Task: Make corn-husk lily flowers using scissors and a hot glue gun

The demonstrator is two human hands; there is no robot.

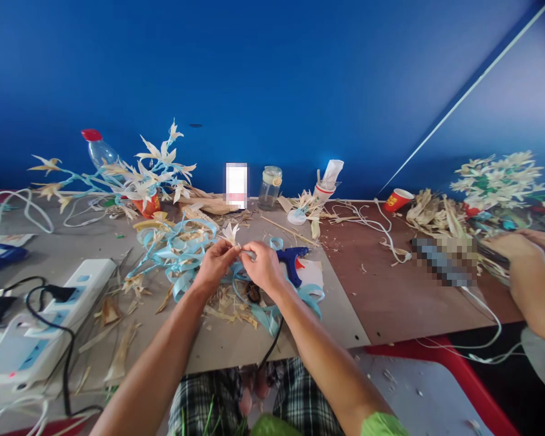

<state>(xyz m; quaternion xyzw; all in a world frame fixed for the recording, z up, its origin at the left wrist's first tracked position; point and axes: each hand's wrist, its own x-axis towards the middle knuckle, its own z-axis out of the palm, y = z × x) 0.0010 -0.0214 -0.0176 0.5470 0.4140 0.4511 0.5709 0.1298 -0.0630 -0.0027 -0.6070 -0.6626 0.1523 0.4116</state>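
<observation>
A small cream husk flower (231, 233) with pointed petals stands up from the fingertips of my left hand (215, 264), which pinches its base. My right hand (262, 266) is closed too, thumb and finger pressed together against the left fingertips at the flower's lower end. The fingers hide the stem there. Under and left of my hands lie tangled light blue ribbon (181, 239) and husk scraps (231, 306). Just right of my right hand, a blue glue gun (294, 263) lies on its side, partly over white paper (312, 275).
Finished flower branches (158, 169) stand in a red cup (148, 206) at back left. A white power strip (59, 321) with black cords lies at left. A glass jar (270, 188) stands near the wall. At right, another person's arm (531, 272) reaches past a blurred-out device (442, 261).
</observation>
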